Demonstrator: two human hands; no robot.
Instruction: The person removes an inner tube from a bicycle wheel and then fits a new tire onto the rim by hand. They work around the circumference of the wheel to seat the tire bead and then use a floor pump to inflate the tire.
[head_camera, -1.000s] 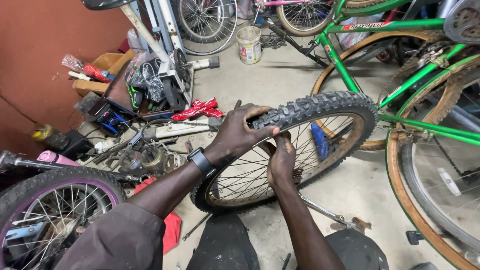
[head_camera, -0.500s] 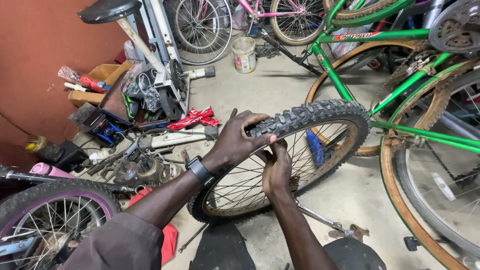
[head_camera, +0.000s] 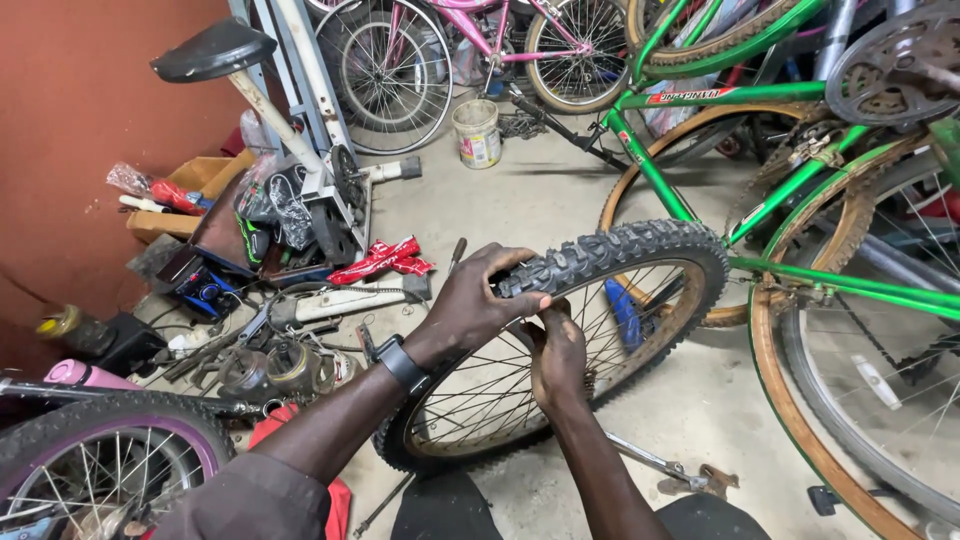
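I have the loose bicycle wheel (head_camera: 560, 350) standing upright on the concrete floor (head_camera: 560, 200) in front of me, leaning a little away, its knobby black tyre (head_camera: 640, 245) up top. My left hand (head_camera: 475, 300) is clamped over the top of the tyre, palm on the tread, fingers curled down over the far side. My right hand (head_camera: 558, 355) sits just under it, inside the spokes, with its fingers pinched up against the tyre's edge where it meets the rim. Both hands are closed on the tyre; I cannot tell whether the bead under my fingers is already seated.

As I read it, the step in hand is working the tyre edge along the rim at this one spot. The next move, I judge, calls for a firm squeeze from the left hand to hold the tyre steady while the right thumb pushes at the bead, then a small turn of the wheel to bring up the next stretch.

A green bicycle frame (head_camera: 800, 180) stands close on my right, touching or nearly touching the wheel. Loose parts and tools (head_camera: 270, 350) are heaped on the floor to my left, and a small white bucket (head_camera: 477, 132) stands farther back.
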